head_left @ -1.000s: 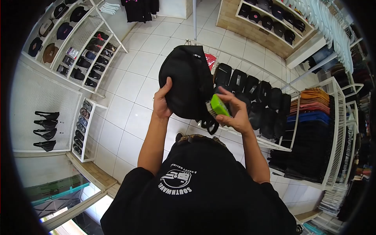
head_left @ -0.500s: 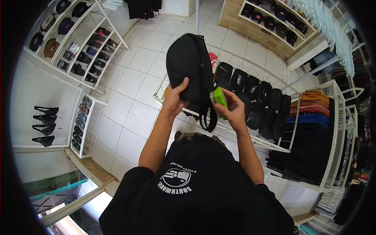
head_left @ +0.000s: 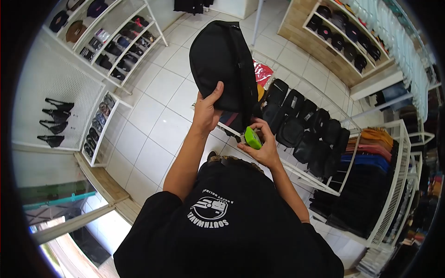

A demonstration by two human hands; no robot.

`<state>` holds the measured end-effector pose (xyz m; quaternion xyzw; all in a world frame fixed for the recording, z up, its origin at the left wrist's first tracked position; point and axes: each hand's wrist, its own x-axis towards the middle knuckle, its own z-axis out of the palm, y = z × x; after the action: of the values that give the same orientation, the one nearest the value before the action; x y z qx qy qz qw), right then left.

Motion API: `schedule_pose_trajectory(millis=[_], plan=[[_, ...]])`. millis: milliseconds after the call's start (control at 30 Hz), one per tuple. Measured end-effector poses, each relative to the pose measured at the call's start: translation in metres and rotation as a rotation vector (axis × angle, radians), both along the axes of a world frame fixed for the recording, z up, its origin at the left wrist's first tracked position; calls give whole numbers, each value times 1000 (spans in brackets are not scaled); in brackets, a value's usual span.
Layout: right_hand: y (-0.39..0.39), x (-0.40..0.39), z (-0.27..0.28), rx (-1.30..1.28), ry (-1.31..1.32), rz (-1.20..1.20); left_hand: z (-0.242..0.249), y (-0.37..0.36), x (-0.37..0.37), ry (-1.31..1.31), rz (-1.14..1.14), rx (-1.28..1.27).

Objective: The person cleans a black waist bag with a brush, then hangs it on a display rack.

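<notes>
A black sling bag (head_left: 215,60) is held up in front of me, tilted, its rounded end at the top left. My left hand (head_left: 208,109) grips its lower part, thumb lying across the fabric and the other fingers hidden behind. Just below the bag's lower right end, my right hand (head_left: 266,147) is closed around a brush with a bright green back (head_left: 252,138). Its pale bristles face left, close to the hanging black strap (head_left: 250,110).
Beyond the bag, a white metal rack (head_left: 320,184) carries rows of black bags (head_left: 291,130). Folded clothes (head_left: 366,160) are stacked at the right. Shelves of caps (head_left: 340,39) stand at the back right, with another cap shelf (head_left: 113,46) on the left. Tiled floor (head_left: 153,120) lies between.
The bag has swung up and slightly left, showing more of its flat face. My right hand has brought the brush down and left to the strap's lower end. The whole view has shifted a little.
</notes>
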<state>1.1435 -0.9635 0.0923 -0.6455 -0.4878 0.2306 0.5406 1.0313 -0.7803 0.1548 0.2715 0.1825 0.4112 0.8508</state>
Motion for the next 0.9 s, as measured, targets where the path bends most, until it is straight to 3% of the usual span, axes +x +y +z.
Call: schedule_pose_trajectory(millis=[133, 200, 333, 500, 567, 667, 733, 800, 900], plan=[[16, -6, 4, -63, 90, 180, -9, 13, -16, 6, 53, -19], [28, -8, 4, -92, 460, 338, -12, 17, -24, 49, 85, -12], [52, -11, 14, -104, 340, 534, -20, 33, -45, 58, 174, -46], [82, -21, 34, -229, 404, 740, -47, 62, -75, 91, 250, -52], [95, -20, 51, -218, 378, 764, -66, 72, -88, 247, 275, -72], [117, -21, 91, -186, 414, 615, -99, 91, -115, 324, 111, 15], [139, -23, 113, -185, 576, 445, -116, 97, -124, 390, 25, 35], [179, -16, 108, -84, 623, 228, -122, 95, -129, 527, -171, 33], [235, 6, 101, -192, 722, 47, -131, 91, -130, 497, -346, -80]])
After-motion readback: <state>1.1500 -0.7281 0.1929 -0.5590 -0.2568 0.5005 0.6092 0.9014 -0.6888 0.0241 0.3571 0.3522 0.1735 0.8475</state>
